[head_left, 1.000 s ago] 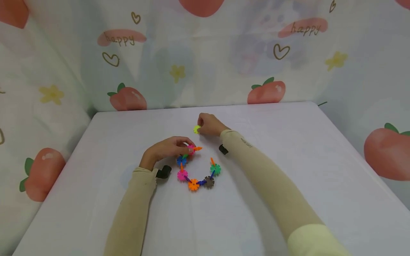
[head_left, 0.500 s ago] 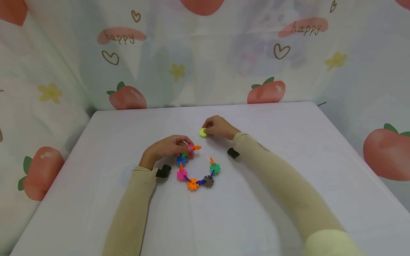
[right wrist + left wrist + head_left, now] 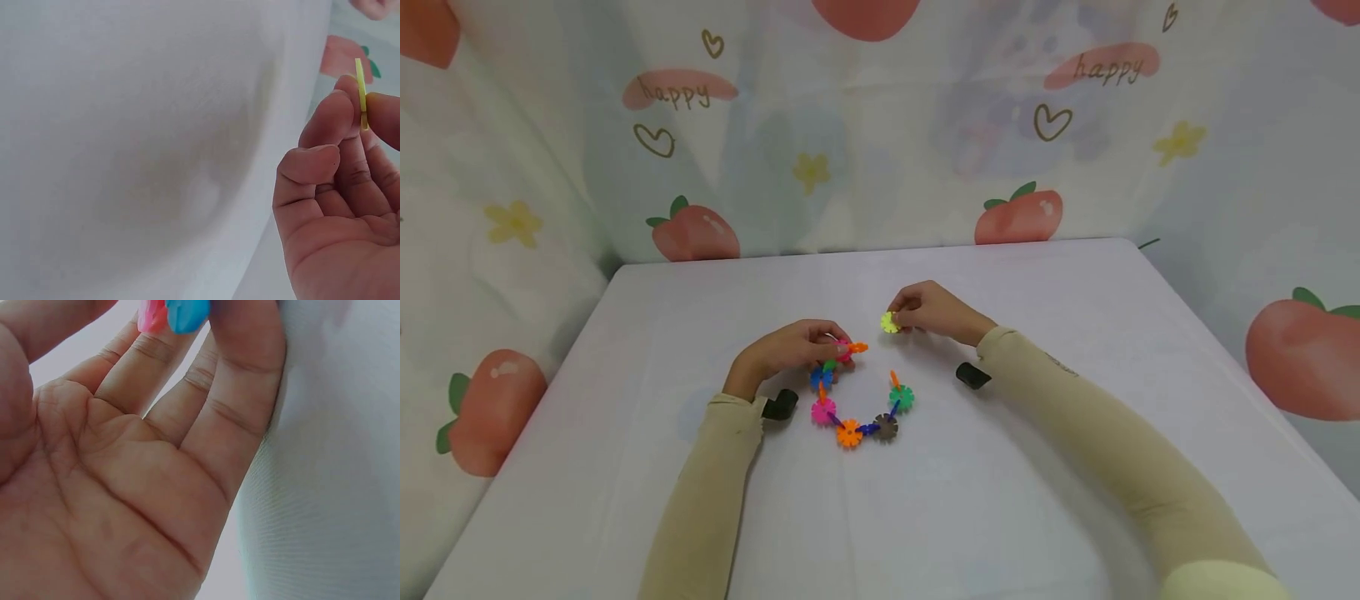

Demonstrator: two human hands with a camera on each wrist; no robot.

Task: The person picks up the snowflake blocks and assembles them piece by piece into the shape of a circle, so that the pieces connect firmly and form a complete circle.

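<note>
Interlocking snowflake discs form a curved chain on the table. Near its far left end my left hand (image 3: pixel 790 346) pinches a pink disc (image 3: pixel 843 349), from which an orange disc (image 3: pixel 859 347), seen edge-on, juts right. From there the chain curves through a blue disc (image 3: pixel 822 379), another pink disc (image 3: pixel 823 411), a flat orange disc (image 3: pixel 849 434), a grey-brown disc (image 3: pixel 886 427) and a green disc (image 3: pixel 902 398) tipped with an upright orange one. Thumb and fingertips of my right hand (image 3: pixel 938 310) pinch a yellow disc (image 3: pixel 890 322), which shows edge-on in the right wrist view.
A white cloth covers the table (image 3: pixel 1030 500). Printed curtains (image 3: pixel 910 167) hang along its back and sides. A black wrist-worn piece (image 3: pixel 781 405) sits under the left cuff, and another black piece (image 3: pixel 973 376) under the right.
My right hand has moved right and a little nearer with the yellow disc pinched in it. My left hand and the chain stay almost in place.
</note>
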